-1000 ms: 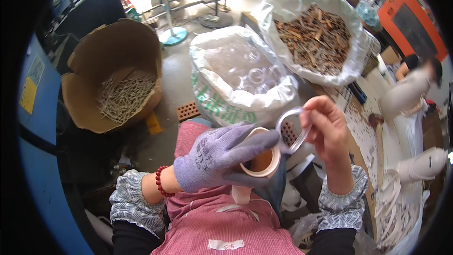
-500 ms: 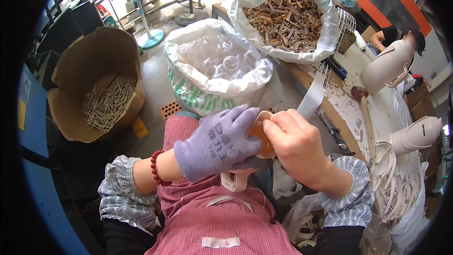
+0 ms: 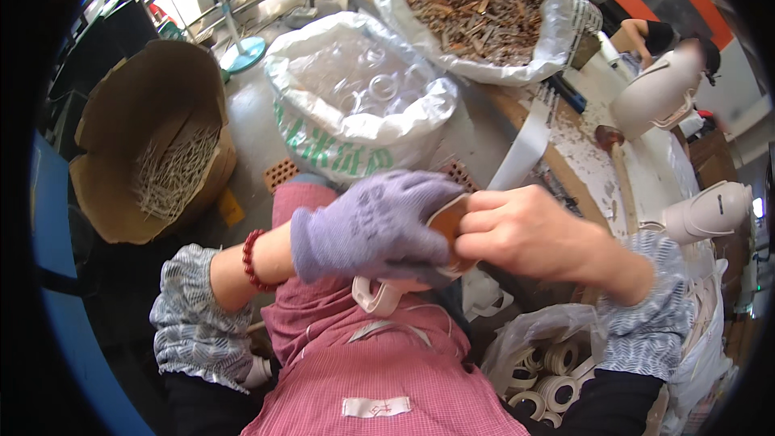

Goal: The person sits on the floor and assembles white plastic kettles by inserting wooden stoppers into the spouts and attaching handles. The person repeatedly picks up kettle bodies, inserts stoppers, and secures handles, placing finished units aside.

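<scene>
Here, the gloved left hand (image 3: 375,224) is wrapped round a pale hollow piece (image 3: 448,226), its brown mouth between both hands, its handle (image 3: 378,299) below the glove. The bare right hand (image 3: 529,232) bunches its fingers at that mouth; whether they hold anything is hidden. Beyond stands a white bag (image 3: 347,139) of clear rings (image 3: 383,85).

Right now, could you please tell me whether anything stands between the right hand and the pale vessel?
Nothing visible does: the right hand is at the open end of the pale vessel, fingers by its orange-brown inside. The gloved left hand grips the vessel from the opposite side. What the right fingers hide cannot be seen.
</scene>
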